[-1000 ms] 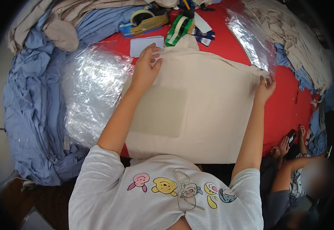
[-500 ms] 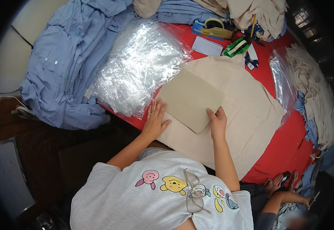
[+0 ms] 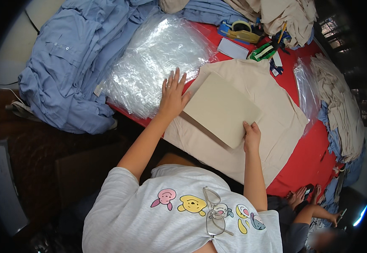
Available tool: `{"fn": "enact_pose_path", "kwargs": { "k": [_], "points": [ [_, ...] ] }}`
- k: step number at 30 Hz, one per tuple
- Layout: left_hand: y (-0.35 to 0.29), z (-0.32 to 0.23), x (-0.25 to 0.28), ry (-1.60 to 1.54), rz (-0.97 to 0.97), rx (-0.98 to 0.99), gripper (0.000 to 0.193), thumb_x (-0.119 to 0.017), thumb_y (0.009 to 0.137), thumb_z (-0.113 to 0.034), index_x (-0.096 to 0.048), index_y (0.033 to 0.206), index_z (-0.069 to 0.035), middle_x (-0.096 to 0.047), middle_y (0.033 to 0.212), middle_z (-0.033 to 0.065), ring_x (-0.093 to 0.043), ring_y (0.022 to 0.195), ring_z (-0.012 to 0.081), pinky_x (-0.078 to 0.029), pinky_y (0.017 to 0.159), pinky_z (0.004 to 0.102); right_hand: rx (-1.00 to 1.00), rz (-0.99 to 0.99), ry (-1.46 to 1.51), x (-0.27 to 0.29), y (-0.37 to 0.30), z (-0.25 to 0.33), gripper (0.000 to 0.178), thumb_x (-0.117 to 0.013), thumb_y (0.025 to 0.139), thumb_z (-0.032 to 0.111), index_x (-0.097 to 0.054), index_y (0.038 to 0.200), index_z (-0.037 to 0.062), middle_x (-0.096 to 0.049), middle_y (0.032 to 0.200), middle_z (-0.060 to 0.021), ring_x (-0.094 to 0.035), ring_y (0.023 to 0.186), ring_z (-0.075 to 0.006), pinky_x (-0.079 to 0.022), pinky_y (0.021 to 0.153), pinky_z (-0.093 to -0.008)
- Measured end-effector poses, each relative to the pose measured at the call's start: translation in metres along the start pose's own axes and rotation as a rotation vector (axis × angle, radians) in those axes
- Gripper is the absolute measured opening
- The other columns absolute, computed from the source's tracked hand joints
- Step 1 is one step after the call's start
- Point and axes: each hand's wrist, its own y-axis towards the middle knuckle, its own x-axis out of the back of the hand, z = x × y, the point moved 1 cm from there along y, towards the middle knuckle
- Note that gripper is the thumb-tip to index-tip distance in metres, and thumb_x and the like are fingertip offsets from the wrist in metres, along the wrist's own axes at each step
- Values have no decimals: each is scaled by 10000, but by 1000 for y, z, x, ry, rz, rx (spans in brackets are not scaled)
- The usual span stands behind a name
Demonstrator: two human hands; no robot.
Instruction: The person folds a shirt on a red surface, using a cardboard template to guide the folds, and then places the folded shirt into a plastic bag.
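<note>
A flat grey-beige cardboard sheet lies over a spread beige garment, its near edge tilted up a little. My right hand pinches the sheet's near right corner, thumb on top and the fingers partly hidden beneath. Beside the sheet's left edge, my left hand has its fingers spread and holds nothing. Its fingertips reach over the edge of a pile of clear plastic bags.
Blue shirts are heaped at the left. A tape dispenser, a notepad and a green tape roll sit at the back of the red table. Beige clothes are piled right. Another person's hands show lower right.
My left hand has lifted off the garment's left edge and moved up toward the plastic bags. My right hand and the cardboard sheet have shifted slightly right.
</note>
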Motion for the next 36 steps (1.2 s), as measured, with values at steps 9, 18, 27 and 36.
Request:
{"fn": "enact_pose_path", "kwargs": {
  "k": [9,18,27,36],
  "points": [
    [-8,10,-6,-335,189,0,586,-620,1042,-283,-508,1558,-27,-339,1707,248,-238,1617,429,-213,1299,576,77,-82,-218,-37,12,-2,208,-706,1025,111,-733,1114,-74,-753,883,-63,-628,740,-102,-498,680,-272],
    [-77,-37,-35,-133,384,-226,895,-632,1010,-552,-281,1703,-106,-133,1787,213,-136,1646,420,-158,1310,595,127,-170,-416,-51,19,0,224,-768,982,187,-748,984,-36,-647,736,-3,-508,650,-96,-425,608,-285],
    [-78,-37,-38,-94,377,-230,907,-607,1011,-579,-271,1707,-103,-139,1787,211,-153,1642,423,-169,1309,593,170,-228,-580,-63,10,12,233,-788,971,177,-726,1025,-41,-573,722,27,-483,670,-101,-439,630,-283],
    [-76,-38,-39,-98,370,-214,908,-645,994,-549,-295,1702,-103,-168,1783,204,-155,1643,413,-170,1309,593,914,-160,-1050,-63,-21,6,669,-699,1005,164,-424,1601,32,-435,1641,-201,-514,1429,-343,-398,1191,-471]
  ]
}}
